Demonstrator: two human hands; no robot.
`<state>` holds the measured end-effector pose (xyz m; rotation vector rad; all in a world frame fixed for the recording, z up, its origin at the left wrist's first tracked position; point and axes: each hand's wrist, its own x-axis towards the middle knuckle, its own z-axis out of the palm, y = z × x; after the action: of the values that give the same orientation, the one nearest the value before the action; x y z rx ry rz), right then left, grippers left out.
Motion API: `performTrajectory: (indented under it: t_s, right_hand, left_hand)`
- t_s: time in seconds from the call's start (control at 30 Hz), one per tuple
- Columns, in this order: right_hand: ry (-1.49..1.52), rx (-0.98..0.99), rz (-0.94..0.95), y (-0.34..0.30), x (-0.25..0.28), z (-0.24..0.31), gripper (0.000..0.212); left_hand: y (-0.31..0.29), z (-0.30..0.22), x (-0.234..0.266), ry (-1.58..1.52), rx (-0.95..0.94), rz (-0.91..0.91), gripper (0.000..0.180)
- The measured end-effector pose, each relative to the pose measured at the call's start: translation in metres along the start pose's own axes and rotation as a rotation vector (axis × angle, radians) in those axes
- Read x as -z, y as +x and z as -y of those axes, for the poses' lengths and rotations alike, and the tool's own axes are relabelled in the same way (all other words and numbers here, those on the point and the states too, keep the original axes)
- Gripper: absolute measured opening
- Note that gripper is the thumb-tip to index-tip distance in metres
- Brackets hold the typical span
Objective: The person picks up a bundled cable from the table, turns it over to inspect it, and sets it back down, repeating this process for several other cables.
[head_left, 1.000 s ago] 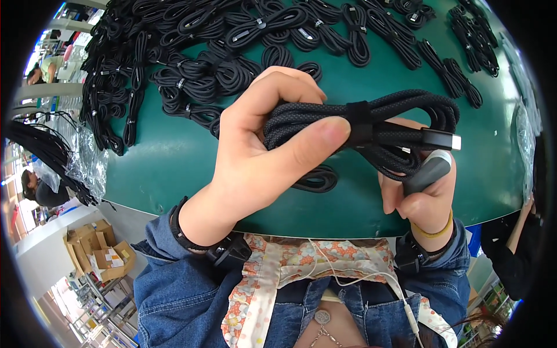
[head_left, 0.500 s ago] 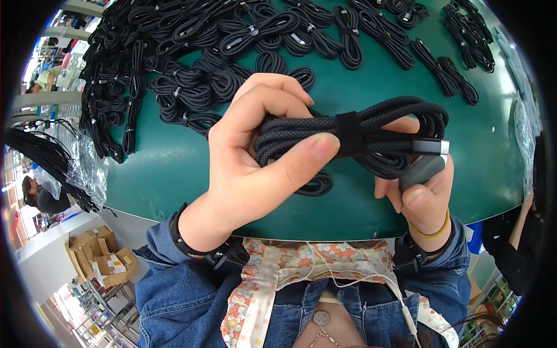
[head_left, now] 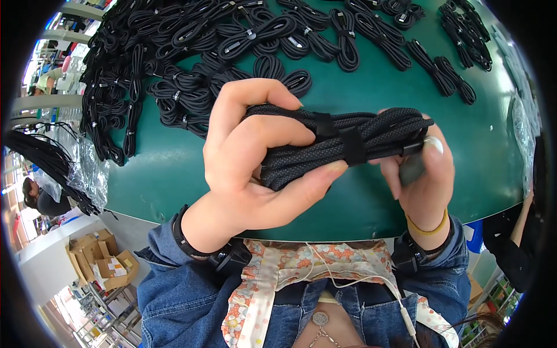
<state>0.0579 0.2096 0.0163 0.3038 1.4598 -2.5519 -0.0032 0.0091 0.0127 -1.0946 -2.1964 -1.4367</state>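
Note:
My left hand [head_left: 249,156] grips coiled black braided cables [head_left: 307,159] over the green table, thumb below and fingers above. Two black straps show on the coils, side by side, so at least two bundles appear to be in the hand. At their right end, a plug [head_left: 413,149] points toward my right hand [head_left: 428,174]. The right thumb lies over the plug's tip, largely hiding it. Between that thumb and the fingers is a smooth dark grey piece [head_left: 412,168], blurred, its kind unclear.
Many coiled black cables [head_left: 191,98] cover the far and left parts of the green table [head_left: 156,191]. Clear plastic bags lie at the left edge [head_left: 90,168] and right edge [head_left: 524,151]. Cardboard boxes [head_left: 110,267] stand lower left. Other people are at both sides.
The bundle in my left hand has rolled, bringing a second strap and more coils into sight. My right thumb has moved up onto the plug's tip, which was uncovered before.

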Motion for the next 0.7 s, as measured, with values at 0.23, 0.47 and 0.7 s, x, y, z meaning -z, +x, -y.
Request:
performTrajectory:
  t_s: [0.23,0.47,0.7]
  right_hand:
    - [-0.261,0.087,0.273,0.008,-0.001,0.002,0.041]
    - [-0.244,-0.242,0.499,0.020,0.024,0.007,0.044]
    - [0.632,0.440,-0.147,0.032,0.069,0.059,0.031]
  left_hand:
    - [0.009,-0.002,0.007,-0.158,-0.029,0.278,0.034]
    - [0.013,0.002,0.002,-0.424,0.247,0.406,0.047]
    - [0.017,0.024,-0.006,0.113,0.211,0.172,0.041]
